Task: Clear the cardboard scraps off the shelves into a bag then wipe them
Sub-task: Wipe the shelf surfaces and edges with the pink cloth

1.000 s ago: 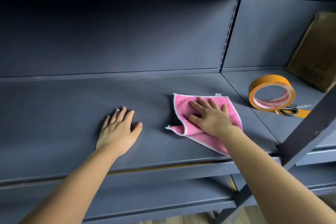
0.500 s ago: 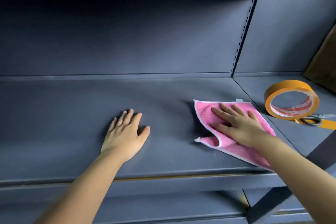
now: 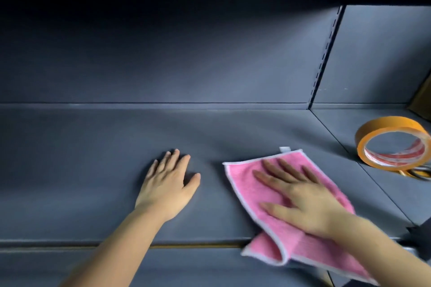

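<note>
A dark grey metal shelf [image 3: 93, 170] fills the view. My right hand [image 3: 300, 198] lies flat, fingers spread, pressing a pink cloth [image 3: 245, 189] with a white hem onto the shelf's right part. The cloth's near end hangs folded over the shelf's front edge. My left hand [image 3: 166, 186] rests palm down on the bare shelf to the left of the cloth, fingers slightly apart, holding nothing. No cardboard scraps show on this shelf board.
A roll of orange tape [image 3: 391, 143] stands on the neighbouring shelf board to the right, with orange-handled scissors [image 3: 417, 173] just in front of it. A brown cardboard piece [image 3: 423, 102] leans at the far right edge. Another shelf overhangs above.
My right hand has drawn the pink cloth toward the front edge, so its near end now hangs over. The view has shifted left. My left hand stays planted.
</note>
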A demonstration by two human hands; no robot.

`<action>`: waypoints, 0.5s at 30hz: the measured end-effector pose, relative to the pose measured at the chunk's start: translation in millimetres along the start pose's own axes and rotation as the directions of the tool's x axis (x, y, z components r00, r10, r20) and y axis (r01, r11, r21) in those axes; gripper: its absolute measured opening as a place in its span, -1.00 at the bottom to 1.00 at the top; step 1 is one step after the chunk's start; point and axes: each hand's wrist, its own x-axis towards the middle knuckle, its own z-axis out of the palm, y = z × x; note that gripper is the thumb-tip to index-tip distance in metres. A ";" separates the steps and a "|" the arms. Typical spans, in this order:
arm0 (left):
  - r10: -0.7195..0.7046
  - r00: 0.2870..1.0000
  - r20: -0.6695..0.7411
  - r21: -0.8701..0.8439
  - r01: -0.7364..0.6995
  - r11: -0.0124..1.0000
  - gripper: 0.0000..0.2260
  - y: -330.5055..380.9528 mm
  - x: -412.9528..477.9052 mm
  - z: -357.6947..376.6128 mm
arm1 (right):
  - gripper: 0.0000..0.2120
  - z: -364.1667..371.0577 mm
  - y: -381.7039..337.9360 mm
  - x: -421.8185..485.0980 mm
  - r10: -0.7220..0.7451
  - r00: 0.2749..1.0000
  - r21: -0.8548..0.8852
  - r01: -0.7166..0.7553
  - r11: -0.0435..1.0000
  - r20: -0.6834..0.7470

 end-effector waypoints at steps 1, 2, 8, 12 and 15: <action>0.002 1.000 -0.003 -0.004 -0.002 1.000 -0.50 0.0 0.5 0.6 | -0.08 -6.1 10.6 2.5 0.059 0.998 0.026 -0.059 0.998 0.013; 0.004 1.000 -0.006 -0.007 -0.004 1.000 -0.50 -0.3 0.9 1.1 | -0.08 -12.0 18.4 10.8 0.116 0.993 0.064 -0.117 0.991 0.019; 0.006 1.000 0.001 0.000 -0.006 1.000 -0.49 -3.0 1.8 0.1 | -0.40 -15.8 -23.2 75.3 0.164 0.986 0.076 -0.161 0.984 -0.039; 0.016 1.000 0.019 0.024 -0.016 1.000 -0.49 -2.7 0.0 -0.5 | -0.38 -7.3 -51.6 64.3 -0.011 1.000 0.063 0.012 0.998 -0.016; 0.023 1.000 -0.004 0.010 -0.023 1.000 -0.49 -3.0 1.0 0.5 | -0.28 -13.1 -18.2 59.2 0.047 0.999 0.049 -0.048 0.998 0.018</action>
